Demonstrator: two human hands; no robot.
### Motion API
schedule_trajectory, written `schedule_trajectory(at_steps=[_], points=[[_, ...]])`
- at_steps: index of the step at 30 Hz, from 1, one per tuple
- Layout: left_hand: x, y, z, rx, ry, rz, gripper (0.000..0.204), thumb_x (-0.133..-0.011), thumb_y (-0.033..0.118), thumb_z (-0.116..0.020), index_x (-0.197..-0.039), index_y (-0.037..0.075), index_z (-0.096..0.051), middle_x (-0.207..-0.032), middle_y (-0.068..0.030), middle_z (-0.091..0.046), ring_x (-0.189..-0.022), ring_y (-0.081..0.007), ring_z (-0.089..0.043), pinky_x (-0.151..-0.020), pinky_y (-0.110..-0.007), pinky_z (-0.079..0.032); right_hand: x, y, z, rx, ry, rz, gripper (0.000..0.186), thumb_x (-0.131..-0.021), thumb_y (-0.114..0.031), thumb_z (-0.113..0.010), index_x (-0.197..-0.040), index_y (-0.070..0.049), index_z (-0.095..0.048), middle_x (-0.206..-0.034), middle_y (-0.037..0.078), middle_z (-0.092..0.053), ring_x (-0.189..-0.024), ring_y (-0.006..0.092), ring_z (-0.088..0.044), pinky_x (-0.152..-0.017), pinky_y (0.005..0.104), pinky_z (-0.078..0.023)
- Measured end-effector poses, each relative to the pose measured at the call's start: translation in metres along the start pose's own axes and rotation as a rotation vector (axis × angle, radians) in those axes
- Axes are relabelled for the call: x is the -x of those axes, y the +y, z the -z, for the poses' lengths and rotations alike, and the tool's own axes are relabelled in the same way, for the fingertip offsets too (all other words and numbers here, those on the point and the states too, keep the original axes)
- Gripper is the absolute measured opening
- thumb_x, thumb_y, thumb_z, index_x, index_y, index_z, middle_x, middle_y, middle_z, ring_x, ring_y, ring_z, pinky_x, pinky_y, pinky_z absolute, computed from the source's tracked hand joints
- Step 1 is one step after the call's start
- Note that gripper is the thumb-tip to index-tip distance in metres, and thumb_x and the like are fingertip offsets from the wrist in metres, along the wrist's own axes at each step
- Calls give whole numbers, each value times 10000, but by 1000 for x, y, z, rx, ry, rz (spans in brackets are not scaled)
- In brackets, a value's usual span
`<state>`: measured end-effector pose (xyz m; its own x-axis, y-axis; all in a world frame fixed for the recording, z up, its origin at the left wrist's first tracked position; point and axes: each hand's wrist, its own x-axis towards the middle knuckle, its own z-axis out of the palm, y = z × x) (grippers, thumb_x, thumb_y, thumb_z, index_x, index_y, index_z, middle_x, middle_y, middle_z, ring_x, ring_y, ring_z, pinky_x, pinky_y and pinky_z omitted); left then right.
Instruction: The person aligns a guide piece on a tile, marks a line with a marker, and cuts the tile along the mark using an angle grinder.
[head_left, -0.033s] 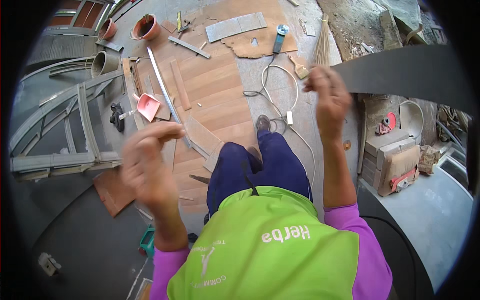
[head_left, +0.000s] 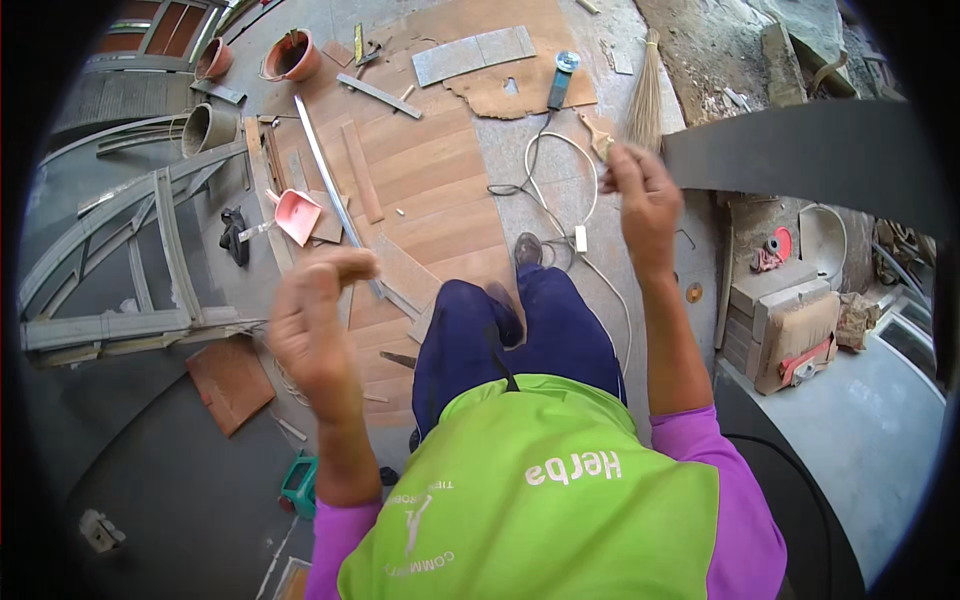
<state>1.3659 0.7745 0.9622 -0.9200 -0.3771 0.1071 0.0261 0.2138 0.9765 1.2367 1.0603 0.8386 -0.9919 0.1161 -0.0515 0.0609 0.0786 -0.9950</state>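
Both of my hands are raised in front of my body, above the floor. My left hand [head_left: 318, 335] is closed, its fingers bent toward the right and pressed together. My right hand [head_left: 648, 205] is also closed, thumb and fingers pinched. Anything held in either hand is too small or hidden to make out. Just beyond the right fingertips, lower down, lie a paintbrush [head_left: 598, 138] and a stick broom [head_left: 646, 90]. A pink dustpan [head_left: 297, 215] lies on the floor beyond my left hand. A long metal strip [head_left: 330, 185] runs along the floor near it.
An angle grinder [head_left: 558, 85] with a white cable [head_left: 590, 195] lies ahead on the floor. Metal frames [head_left: 170, 240] stand at the left, a dark curved panel [head_left: 800, 145] juts in at the right. Stacked blocks [head_left: 765, 300] are at the right, flowerpots [head_left: 292, 57] far left.
My left hand has shifted to the right, toward my middle. My right hand has moved slightly left and nearer. Both stay closed.
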Motion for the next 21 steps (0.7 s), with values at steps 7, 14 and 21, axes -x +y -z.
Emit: schedule_trajectory(at_steps=[7, 14, 21], points=[[-58, -135, 81, -17, 62, 553, 332, -1090, 281, -564, -1066, -23, -694, -972, -120, -730, -858, -184, -700, -806, -332, -582, -54, 163, -60, 458, -134, -288, 334, -980, -290, -659, -1069, 20, -746, -826, 164, -728, -753, 230, -690, -739, 365, -541], [-216, -207, 96, -253, -248, 503, 355, -1053, 274, -618, -1037, -66, -721, -898, -97, -735, -813, -145, -678, -770, -293, -537, -79, 262, -83, 714, -21, -347, 327, -954, -289, -668, -988, 25, -752, -703, 88, -668, -586, 152, -644, -572, 319, -550], [-357, -220, 38, -381, -514, 334, 357, -1038, 303, -630, -1046, -41, -725, -888, -69, -728, -809, -130, -651, -745, -291, -519, -108, 272, -97, 752, 30, -480, 357, -940, -312, -682, -1007, 31, -755, -717, 106, -680, -613, 163, -662, -565, 323, -554]])
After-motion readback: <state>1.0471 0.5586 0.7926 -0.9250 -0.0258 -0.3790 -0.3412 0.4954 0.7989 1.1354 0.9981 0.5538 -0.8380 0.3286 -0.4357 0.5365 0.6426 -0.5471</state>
